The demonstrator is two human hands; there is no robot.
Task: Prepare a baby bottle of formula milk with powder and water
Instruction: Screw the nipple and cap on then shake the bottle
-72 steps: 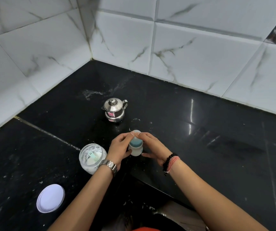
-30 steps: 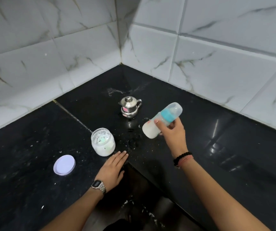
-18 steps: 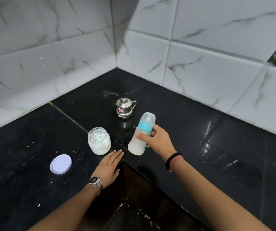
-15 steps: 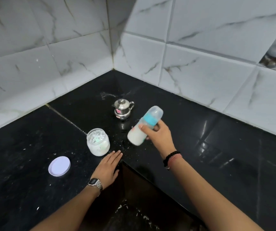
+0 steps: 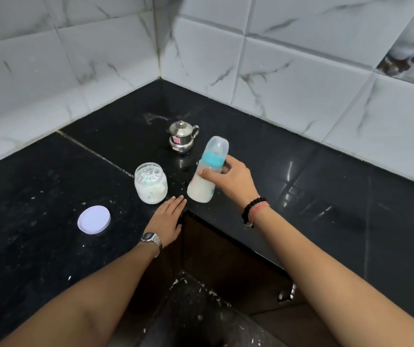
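Bottle (image 5: 207,174) sits capped, tilted and milky in your right hand (image 5: 233,180), fingers curled round its middle, right of the jar (image 5: 151,182); shake with short wrist flicks while your flat left hand (image 5: 168,217) braces the counter (image 5: 301,176).

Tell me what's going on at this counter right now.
A person is making baby formula. Their right hand grips a capped baby bottle of milky liquid, held tilted above the black counter. Their left hand rests flat on the counter edge beside an open powder jar. The jar's white lid lies off to the left, and a small steel pot stands behind with its lid on.
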